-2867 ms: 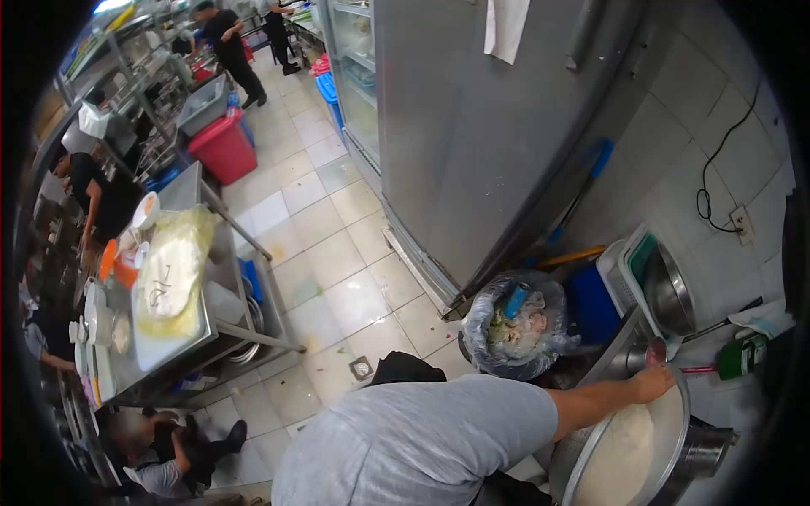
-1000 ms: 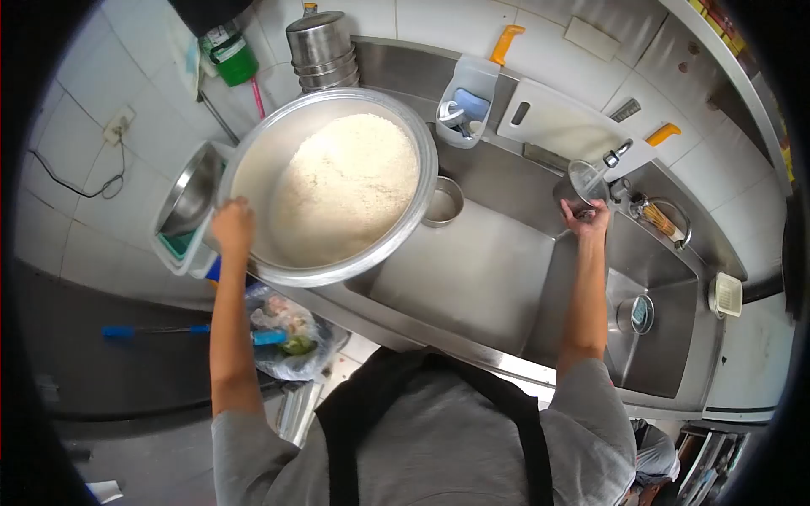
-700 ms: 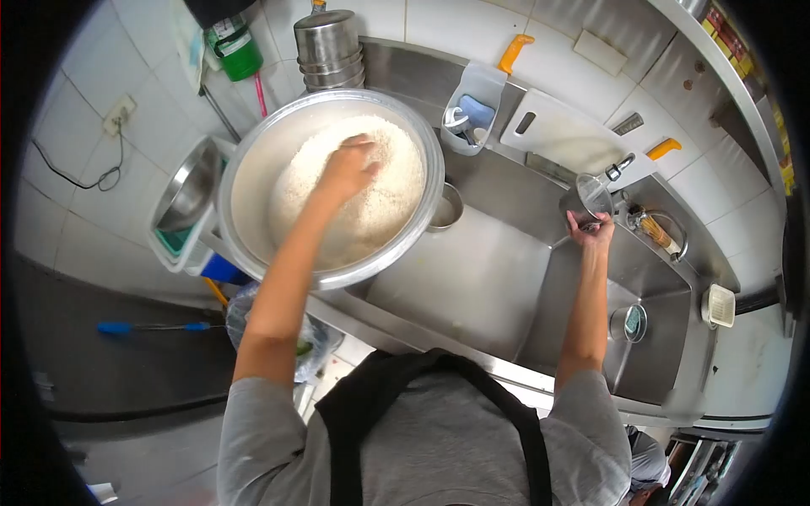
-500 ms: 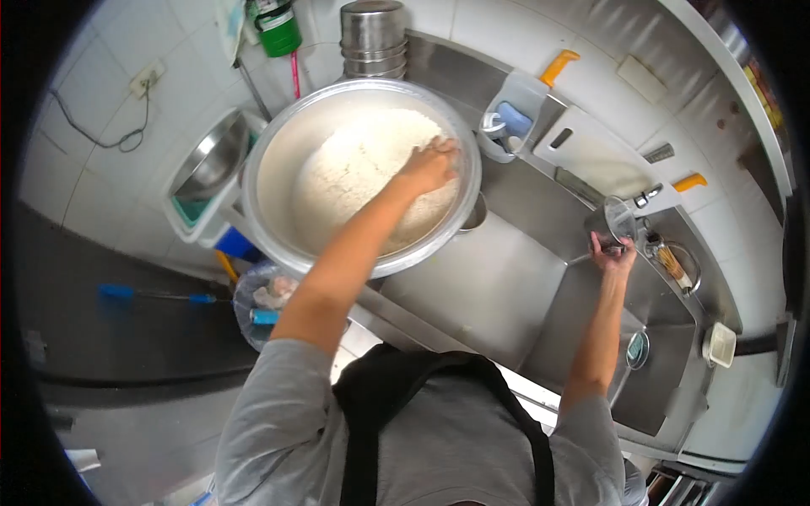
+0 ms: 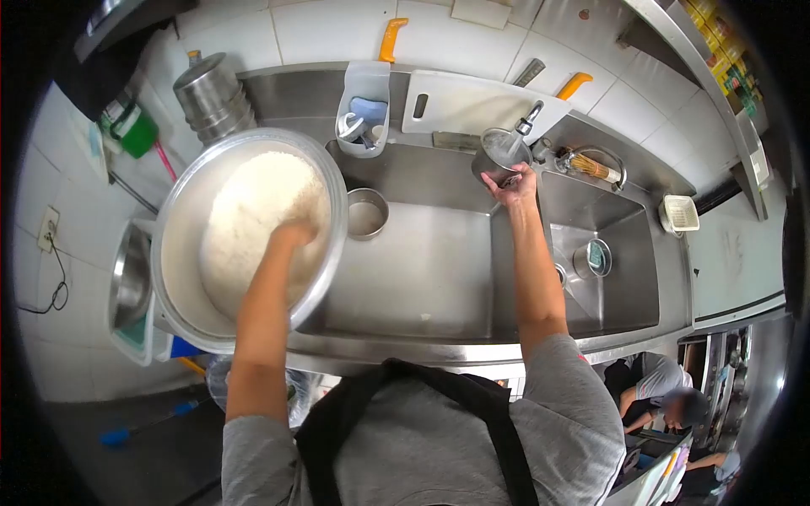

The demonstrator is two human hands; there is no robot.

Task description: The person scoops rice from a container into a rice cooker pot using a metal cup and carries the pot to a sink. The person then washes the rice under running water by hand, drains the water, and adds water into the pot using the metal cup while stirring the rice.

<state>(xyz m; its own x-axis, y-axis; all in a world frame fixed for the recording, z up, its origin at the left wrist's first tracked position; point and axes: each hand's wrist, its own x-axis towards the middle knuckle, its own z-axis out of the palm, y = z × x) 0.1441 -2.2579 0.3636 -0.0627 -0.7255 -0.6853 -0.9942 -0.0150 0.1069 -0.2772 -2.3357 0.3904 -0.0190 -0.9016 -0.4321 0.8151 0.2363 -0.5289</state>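
1. I have the left hand (image 5: 297, 232) sunk in a mound of fine, off-white grain (image 5: 261, 194) inside a wide, round, silvery metal pot (image 5: 181, 244).
2. My right hand (image 5: 513, 185) grips a grey, cylindrical steel cup (image 5: 492, 162) from below, fingers curled around it, beneath a chrome tap (image 5: 526, 125).
3. The grain looks dry and uneven; the cup is shiny, open-topped.
4. Grain hides the left fingers, so I cannot tell their closure; the cup's contents are unclear.
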